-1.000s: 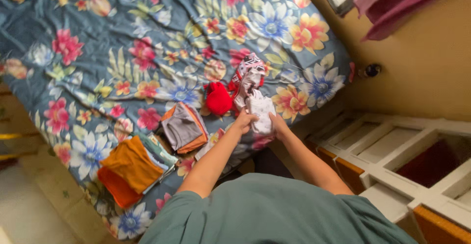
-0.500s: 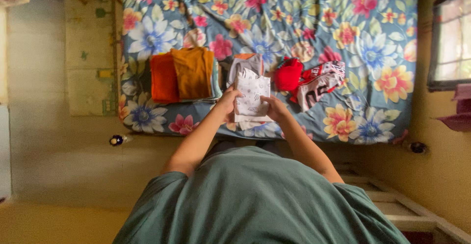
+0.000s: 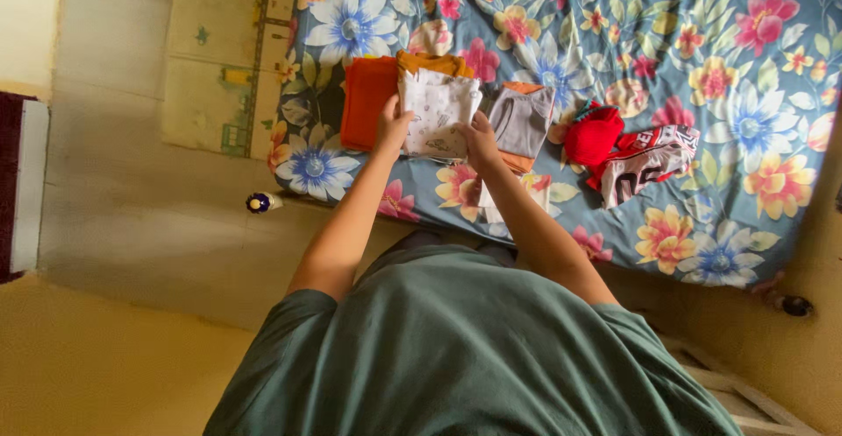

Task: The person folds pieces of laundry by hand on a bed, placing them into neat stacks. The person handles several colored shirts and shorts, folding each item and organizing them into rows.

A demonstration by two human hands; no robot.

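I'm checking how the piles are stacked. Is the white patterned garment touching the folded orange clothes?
Touching. The head view shows the white patterned garment lying on the folded orange clothes, with both hands, left hand and right hand, on its near corners.

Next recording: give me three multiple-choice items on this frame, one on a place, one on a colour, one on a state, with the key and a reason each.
1. Where is the white printed folded cloth?
A. On the floor
B. On the orange stack of folded clothes
C. Beside the window

2. What colour is the bunched cloth right of the folded grey garment?
A. Red
B. Green
C. Black

3. How are the hands placed?
A. Both empty in the air
B. Only one on the cloth
C. Left hand and right hand both on the white cloth

Key: B, it lies over the orange pile on the floral bedspread; A, plainly red; C, each hand grips an edge.
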